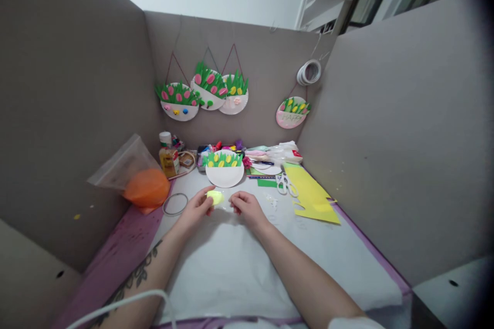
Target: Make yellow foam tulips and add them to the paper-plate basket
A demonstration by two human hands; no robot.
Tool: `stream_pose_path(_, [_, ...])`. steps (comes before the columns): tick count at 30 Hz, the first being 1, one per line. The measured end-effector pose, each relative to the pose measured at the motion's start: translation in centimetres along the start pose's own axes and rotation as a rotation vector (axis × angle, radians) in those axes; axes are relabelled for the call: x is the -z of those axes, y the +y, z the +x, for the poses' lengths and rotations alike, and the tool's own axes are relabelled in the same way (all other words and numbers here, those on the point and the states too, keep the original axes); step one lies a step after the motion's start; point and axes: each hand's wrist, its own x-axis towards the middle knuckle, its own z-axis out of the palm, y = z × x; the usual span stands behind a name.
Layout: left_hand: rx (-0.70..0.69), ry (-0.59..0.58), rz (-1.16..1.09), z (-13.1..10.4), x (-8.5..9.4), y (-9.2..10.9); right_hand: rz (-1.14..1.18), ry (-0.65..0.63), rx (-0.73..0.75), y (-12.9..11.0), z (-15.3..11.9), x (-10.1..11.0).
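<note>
Near the middle of the table, my left hand [199,202] pinches a small clear packet with a bright yellow lump [216,197] inside. My right hand [243,202] is closed at the packet's right side, its fingertips pressed on the clear plastic. Just beyond both hands stands a white paper plate [225,178] with green paper grass and yellow tulips on its upper half. The hands do not touch the plate.
An orange-filled bag [146,189], a glue bottle [169,160] and a ring [175,204] are on the left. Scissors [286,185] and yellow paper [314,198] lie right. Craft supplies line the back; decorated plates [179,110] and tape rolls [309,72] hang on the partition.
</note>
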Motion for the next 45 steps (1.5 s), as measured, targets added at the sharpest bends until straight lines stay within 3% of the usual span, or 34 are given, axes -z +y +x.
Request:
stream_pose_path(7, [-0.027,-0.025,0.036,0.1,0.4,-0.2,-0.131,-0.105,0.029,-0.7,-0.7,0.3])
stream_pose_path(16, [0.005,-0.027,0.037,0.1,0.4,0.1,-0.153,-0.103,0.041,-0.6,-0.6,0.4])
stream_pose_path(32, [-0.068,-0.081,0.167,0.0,0.5,-0.2,-0.21,-0.111,0.096,0.2,-0.4,0.3])
stream_pose_path(35, [-0.174,0.048,0.263,-0.2,0.1,-0.1,-0.272,-0.08,0.14,0.0,-0.6,0.2])
stream_pose_path(38, [-0.382,0.243,0.476,-1.1,-1.0,0.5,-0.379,0.103,0.298,-0.5,-1.2,-0.3])
stream_pose_path(40, [-0.431,0.153,0.553,-1.9,-1.9,0.9,-0.487,0.132,0.426,-0.7,-1.7,-0.7])
stream_pose_path(42, [-0.407,0.035,0.537,-2.5,-2.7,1.2,-0.601,0.079,0.513,-0.7,-2.0,-1.1])
stream_pose_path(45, [-0.347,-0.041,0.526,-2.8,-3.1,1.1,-0.743,0.03,0.555,-0.3,-2.3,-1.4])
